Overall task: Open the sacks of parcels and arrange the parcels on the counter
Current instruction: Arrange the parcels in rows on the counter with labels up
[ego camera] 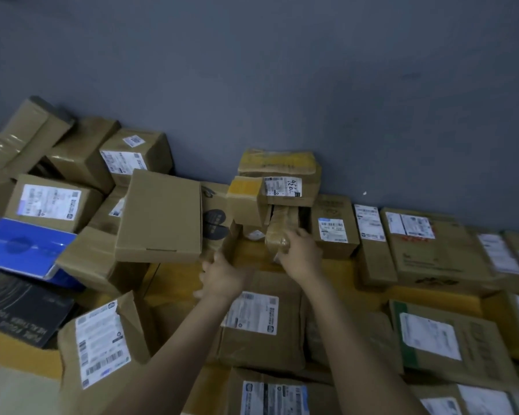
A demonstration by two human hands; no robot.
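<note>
Gripping a tape-wrapped brown paper parcel [277,232], my right hand [301,254] has its fingers curled round the near end. The parcel lies on the yellow counter [174,283] at 12 o'clock, tucked under a labelled cardboard box [285,187] by the grey wall [252,70]. Left hand [222,277] is at 11 o'clock against a small brown carton [232,241] — I cannot tell whether it grips. Flat blue box [24,244] at 9 o'clock.
</note>
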